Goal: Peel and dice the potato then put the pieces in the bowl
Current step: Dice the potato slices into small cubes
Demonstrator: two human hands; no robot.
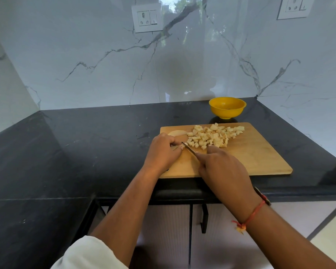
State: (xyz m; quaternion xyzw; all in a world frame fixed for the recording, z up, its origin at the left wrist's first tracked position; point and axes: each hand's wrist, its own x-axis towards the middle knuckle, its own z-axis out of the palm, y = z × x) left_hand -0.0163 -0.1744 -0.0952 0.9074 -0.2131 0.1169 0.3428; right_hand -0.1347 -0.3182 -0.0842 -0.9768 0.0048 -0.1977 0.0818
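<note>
Dicing potato on the wooden board at centre frame, both hands busy at its left end.

The black counter [85, 152] filled the lower half, and the cutting board [260, 158] lay on it right of centre. The right hand [225, 167] was wrapped round the handle of the knife [188, 147], and the left hand [163, 150] curled down over the uncut potato [177, 132]. The diced pieces [211, 136] were heaped along the board's far edge. The yellow bowl [227, 113] stood just beyond them. The blade slanted between the hands, its tip beside the left fingertips.

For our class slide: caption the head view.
Left hand steadies pale potato piece; right hand dices it with small metal knife.
</note>
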